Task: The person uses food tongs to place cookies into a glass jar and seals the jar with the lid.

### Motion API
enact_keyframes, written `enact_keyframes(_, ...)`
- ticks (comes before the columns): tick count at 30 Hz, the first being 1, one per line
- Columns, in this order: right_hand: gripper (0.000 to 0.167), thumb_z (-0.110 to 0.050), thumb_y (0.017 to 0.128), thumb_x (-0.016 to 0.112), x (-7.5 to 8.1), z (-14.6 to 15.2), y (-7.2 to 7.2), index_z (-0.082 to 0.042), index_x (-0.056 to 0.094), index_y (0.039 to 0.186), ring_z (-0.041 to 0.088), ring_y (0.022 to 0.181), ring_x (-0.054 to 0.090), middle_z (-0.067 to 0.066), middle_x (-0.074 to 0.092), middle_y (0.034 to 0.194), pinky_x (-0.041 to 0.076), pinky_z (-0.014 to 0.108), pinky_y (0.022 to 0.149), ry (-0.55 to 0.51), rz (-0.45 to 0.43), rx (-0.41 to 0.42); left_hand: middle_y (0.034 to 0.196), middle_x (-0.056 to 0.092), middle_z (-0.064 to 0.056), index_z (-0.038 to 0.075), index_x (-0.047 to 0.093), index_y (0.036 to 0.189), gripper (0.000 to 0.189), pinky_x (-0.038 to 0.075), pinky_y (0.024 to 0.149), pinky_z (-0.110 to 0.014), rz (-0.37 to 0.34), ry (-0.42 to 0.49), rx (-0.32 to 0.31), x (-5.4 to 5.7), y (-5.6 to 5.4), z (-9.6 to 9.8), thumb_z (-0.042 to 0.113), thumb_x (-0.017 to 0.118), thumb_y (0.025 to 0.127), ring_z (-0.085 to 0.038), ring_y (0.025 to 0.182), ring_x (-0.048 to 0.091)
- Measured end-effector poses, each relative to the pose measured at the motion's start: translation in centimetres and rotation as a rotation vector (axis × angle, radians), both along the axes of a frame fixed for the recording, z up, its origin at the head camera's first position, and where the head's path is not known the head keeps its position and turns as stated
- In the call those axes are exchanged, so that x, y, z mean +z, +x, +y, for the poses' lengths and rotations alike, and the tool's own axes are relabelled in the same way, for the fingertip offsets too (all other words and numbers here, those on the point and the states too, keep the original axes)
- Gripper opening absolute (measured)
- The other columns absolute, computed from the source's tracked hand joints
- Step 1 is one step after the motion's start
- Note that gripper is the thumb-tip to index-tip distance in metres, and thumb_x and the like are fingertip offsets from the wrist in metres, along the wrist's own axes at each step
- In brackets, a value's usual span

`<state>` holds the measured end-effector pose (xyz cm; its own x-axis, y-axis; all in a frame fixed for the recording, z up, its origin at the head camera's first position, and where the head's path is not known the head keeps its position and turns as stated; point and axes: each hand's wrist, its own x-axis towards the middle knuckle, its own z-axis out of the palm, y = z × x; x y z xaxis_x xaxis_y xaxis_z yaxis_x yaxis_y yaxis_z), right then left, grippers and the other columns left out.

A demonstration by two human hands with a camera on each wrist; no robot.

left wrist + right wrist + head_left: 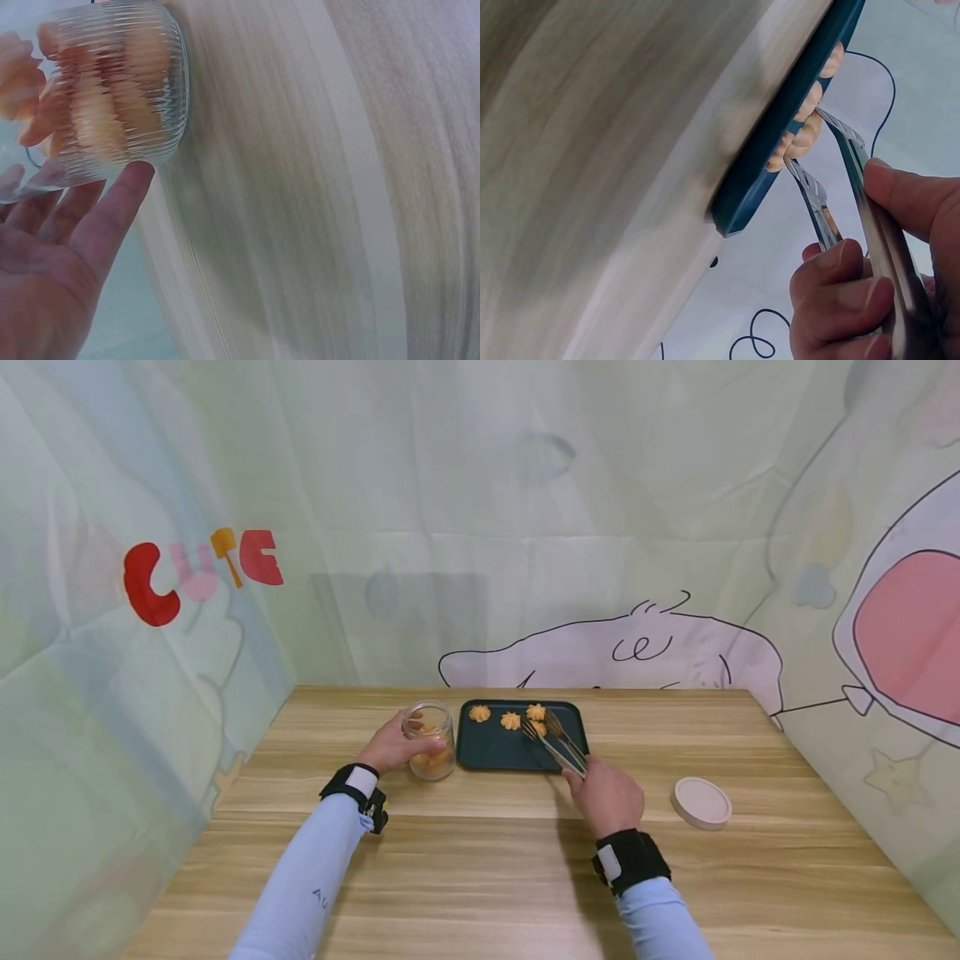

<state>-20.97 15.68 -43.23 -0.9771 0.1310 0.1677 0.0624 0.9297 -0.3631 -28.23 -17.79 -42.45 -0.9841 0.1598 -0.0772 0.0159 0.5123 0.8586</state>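
My left hand [395,745] grips a clear glass jar [447,762] by its side, the thumb across its front. Piped, ridged cookies [94,90] fill the lower part of the jar, whose mouth is uncovered. In my right hand [609,795] is a pair of metal tongs [573,760] with fork-like tips, held between thumb and fingers. Their tips are spread around a cookie [538,727] on the right part of a dark green tray [487,756]. Several cookies lie along the tray's back half, one of them [480,713] near the left corner.
A round, pale lid [702,802] lies on the wooden table [465,877] to the right of my right hand. Behind the table hangs a printed cloth [390,610] with cartoon drawings; the tray sits close to the table's back edge.
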Motion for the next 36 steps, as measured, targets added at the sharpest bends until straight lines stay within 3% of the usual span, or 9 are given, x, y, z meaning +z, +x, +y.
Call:
enact_keyframes(15,0.048,-0.040,0.093,0.068,1.6,-0.7,0.1,-0.001,0.068,0.120,0.034,0.070,0.065,0.022,0.070,0.089,0.045,0.045,0.049,-0.014,0.086,0.019,0.141,0.050,-0.018,0.002,0.038,0.148,0.085,0.041,0.104,-0.049,0.000,-0.007,-0.004,0.3,0.2,0.0,0.039,0.079,0.084,-0.035,0.128,0.047)
enact_keyframes(20,0.047,-0.041,0.093,0.068,2.6,-1.2,0.3,-0.002,0.068,0.120,0.029,0.063,0.060,0.016,0.068,0.081,0.041,0.039,0.047,-0.016,0.082,0.031,0.141,0.050,-0.019,0.002,0.037,0.148,0.085,0.041,0.104,-0.050,-0.001,-0.003,-0.009,0.4,0.2,0.0,0.039,0.079,0.084,-0.035,0.128,0.047)
enact_keyframes(27,0.052,-0.042,0.094,0.067,4.3,-2.1,0.9,-0.002,0.065,0.127,0.026,0.063,0.059,0.016,0.069,0.087,0.039,0.035,0.046,-0.023,0.090,0.065,0.141,0.050,-0.019,0.001,0.037,0.148,0.084,0.039,0.105,-0.050,-0.004,0.015,-0.006,0.4,0.3,0.0,0.037,0.079,0.084,-0.036,0.129,0.046)
enact_keyframes(36,0.044,-0.041,0.093,0.069,6.1,-3.7,1.5,-0.005,0.068,0.118,0.019,0.051,0.048,0.003,0.053,0.062,0.030,0.030,0.042,-0.039,0.172,0.126,0.141,0.050,-0.020,0.001,0.037,0.148,0.086,0.040,0.104,-0.051,-0.004,0.003,-0.010,0.3,0.1,0.0,0.039,0.079,0.084,-0.037,0.129,0.046)
